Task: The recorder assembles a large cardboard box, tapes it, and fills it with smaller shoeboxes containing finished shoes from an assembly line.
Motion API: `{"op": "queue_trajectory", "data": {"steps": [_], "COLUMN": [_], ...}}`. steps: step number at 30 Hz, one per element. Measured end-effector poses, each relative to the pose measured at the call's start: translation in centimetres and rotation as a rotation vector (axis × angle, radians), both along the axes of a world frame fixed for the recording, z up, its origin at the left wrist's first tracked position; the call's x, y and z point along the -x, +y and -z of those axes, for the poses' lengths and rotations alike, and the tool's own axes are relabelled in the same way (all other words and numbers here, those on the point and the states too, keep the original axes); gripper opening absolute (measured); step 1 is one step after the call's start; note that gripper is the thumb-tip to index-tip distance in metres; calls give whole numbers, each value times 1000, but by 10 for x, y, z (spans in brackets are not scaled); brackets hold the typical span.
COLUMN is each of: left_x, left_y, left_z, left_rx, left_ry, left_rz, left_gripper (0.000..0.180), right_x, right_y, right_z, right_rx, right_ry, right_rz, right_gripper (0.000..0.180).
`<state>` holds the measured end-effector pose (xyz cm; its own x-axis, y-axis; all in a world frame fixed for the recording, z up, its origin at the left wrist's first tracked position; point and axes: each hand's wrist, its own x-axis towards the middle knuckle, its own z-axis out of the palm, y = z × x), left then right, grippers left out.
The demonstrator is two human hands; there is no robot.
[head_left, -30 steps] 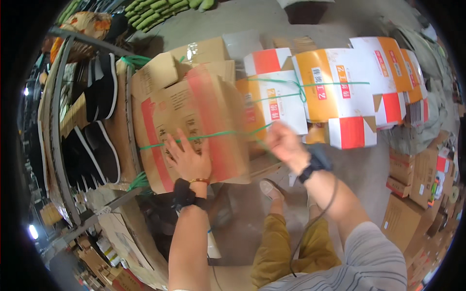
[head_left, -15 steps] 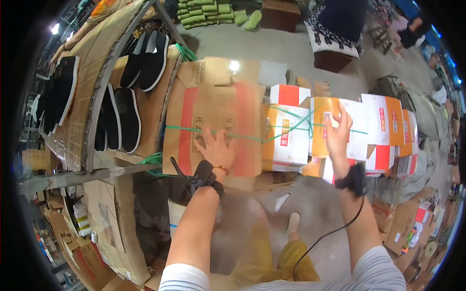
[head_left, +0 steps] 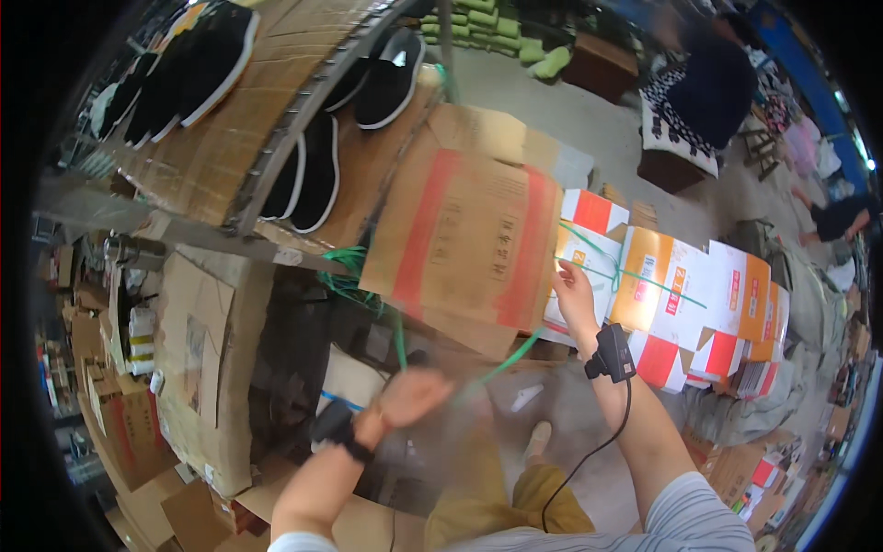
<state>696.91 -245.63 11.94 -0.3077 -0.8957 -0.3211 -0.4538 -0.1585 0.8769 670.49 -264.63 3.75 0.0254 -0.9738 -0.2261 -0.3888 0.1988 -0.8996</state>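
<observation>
A large brown cardboard box (head_left: 464, 235) with red stripes leans against a shelf, with green strapping (head_left: 501, 363) hanging loose below it. My right hand (head_left: 572, 294) rests flat against the box's right edge, next to white, orange and red cartons (head_left: 685, 285) tied with green strap. My left hand (head_left: 411, 396) is blurred below the box, fingers curled, and the loose green strap runs past it; I cannot tell if it grips the strap. Both wrists wear black devices.
A cardboard-lined shelf (head_left: 267, 166) on the left holds several black shoes (head_left: 391, 78). Brown cartons (head_left: 198, 368) stand at lower left. A seated person (head_left: 704, 87) is at the upper right, near green items (head_left: 487, 23) on the concrete floor.
The view has swung and drawn closer. My left hand has come off the box face and dropped below it, pulling down. The green strap that wrapped the box now hangs loose.
</observation>
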Motion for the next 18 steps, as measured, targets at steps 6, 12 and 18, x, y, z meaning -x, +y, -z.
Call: {"op": "queue_trajectory", "data": {"steps": [6,12,18], "left_x": [-20,30,95], "left_y": [200,207,192], "left_z": [22,4,-36], "left_rx": [-296,-167,-6], "left_ry": [-546,-329,-187], "left_rz": [-282,-718,-780], "left_gripper": [41,46,38], "right_x": [-20,-66,-63], "right_y": [-3,1,-7], "right_z": [-5,-45,-22], "right_rx": [-362,-729,-542], "right_ry": [-16,-359,-837], "right_rz": [72,152,-134], "right_gripper": [49,51,43]}}
